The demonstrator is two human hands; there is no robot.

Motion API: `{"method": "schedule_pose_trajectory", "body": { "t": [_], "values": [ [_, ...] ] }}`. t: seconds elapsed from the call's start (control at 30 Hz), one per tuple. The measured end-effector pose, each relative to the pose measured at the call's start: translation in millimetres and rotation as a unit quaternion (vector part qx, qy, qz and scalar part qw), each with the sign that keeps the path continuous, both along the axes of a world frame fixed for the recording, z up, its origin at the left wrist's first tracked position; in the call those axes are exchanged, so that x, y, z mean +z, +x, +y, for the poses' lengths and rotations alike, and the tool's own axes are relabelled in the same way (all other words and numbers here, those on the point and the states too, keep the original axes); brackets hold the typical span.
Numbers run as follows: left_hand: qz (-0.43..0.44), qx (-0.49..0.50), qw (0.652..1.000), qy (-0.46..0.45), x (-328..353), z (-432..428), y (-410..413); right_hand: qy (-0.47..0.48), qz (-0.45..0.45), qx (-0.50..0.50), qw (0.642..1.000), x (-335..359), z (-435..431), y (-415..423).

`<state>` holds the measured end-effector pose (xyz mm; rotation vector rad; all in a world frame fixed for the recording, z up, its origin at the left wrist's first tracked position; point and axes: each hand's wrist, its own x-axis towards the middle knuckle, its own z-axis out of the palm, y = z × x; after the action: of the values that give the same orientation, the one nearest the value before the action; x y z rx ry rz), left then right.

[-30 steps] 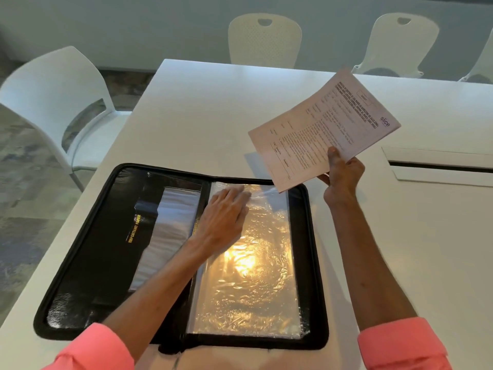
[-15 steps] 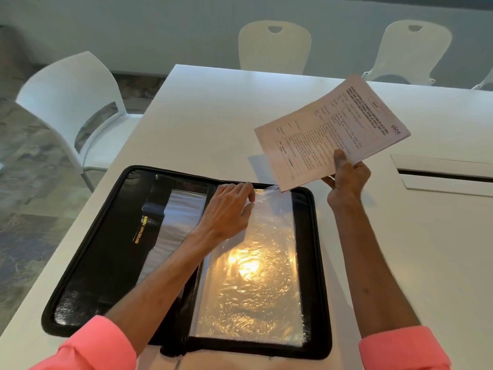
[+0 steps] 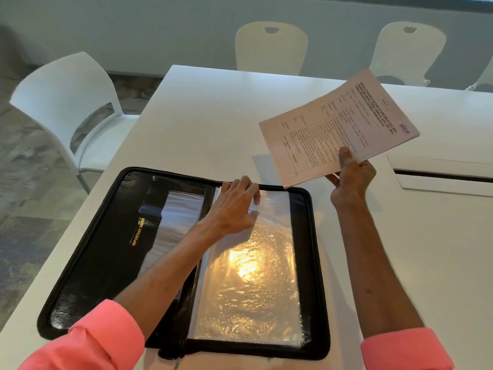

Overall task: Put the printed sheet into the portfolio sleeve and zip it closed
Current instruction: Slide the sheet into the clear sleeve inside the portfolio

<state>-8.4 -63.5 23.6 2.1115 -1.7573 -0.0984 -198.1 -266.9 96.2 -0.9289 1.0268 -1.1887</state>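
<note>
Pinching top edge of portfolio sleeve (image 3: 248,289) with left hand (image 3: 232,206), fingers curled. Gripping printed sheet (image 3: 333,129) at near edge with right hand (image 3: 352,182), thumb on top; held above table (image 3: 213,116), long axis left-right, heading rightward.

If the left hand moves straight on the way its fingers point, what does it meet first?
Probably the black zippered far rim of the open portfolio, just beyond the left hand on the clear plastic sleeve; after that, bare white table.
</note>
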Motion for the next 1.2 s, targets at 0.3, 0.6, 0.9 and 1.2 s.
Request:
{"method": "schedule_pose_trajectory", "body": {
  "t": [0.3,0.6,0.9,1.2],
  "values": [
    [-0.055,-0.004,0.997,-0.047,-5.5,4.0,5.0,-0.004,-0.001,-0.007,1.0,-1.7,0.9,-0.4],
    [-0.016,-0.056,0.998,-0.012,-2.5,-1.4,2.8,-0.027,-0.001,0.008,1.0,5.0,3.3,8.5],
    [-0.05,-0.03,0.998,-0.03,-7.7,-3.1,-8.1,-0.047,-0.008,0.008,0.999,14.2,2.6,14.1],
    [-0.063,-0.012,0.996,-0.058,-7.6,0.7,-14.5,-0.062,0.051,0.093,0.992,3.9,8.4,55.2]
  ]
}}
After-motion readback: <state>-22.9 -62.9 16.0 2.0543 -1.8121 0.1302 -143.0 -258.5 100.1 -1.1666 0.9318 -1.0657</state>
